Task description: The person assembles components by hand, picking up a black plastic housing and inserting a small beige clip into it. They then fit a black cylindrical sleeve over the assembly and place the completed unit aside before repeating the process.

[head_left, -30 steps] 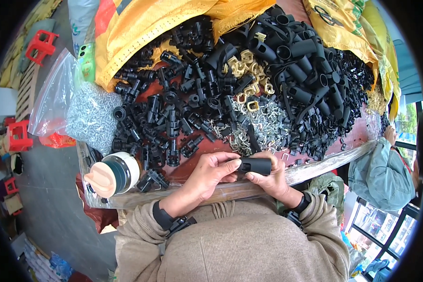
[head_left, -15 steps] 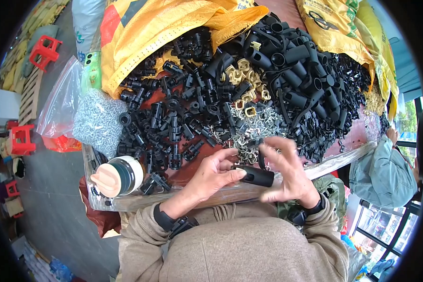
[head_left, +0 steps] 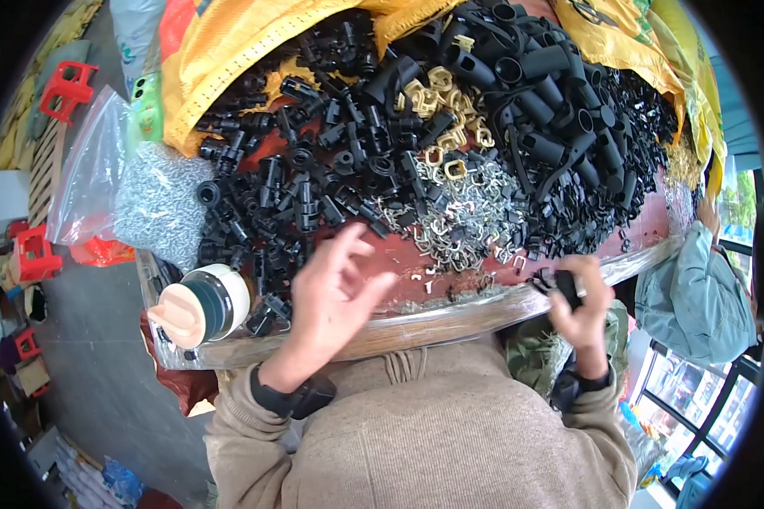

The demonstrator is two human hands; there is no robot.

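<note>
Your two hands have parted: a moment ago both were around a slotted black tube in front of you, and now only your right hand (head_left: 581,304) carries a black piece (head_left: 567,288), out to the right over the near edge of the counter (head_left: 650,220). Your left hand (head_left: 335,293) has swung away toward the black fittings (head_left: 307,204), its grip spread wide with nothing visible in it. For the work, that seems to mean handling with both hands is paused and your left is free to pick something up. Your right grip is closed, with thumb and fingers around the piece.

The piece looks dark and matt, half hidden by your fingers and blurred, with a thin, strap-like part jutting leftward. It may be the same tube, seen nearly end-on; you cannot tell for certain. Small metal clips (head_left: 467,212) lie beyond it, up and to the left.
</note>
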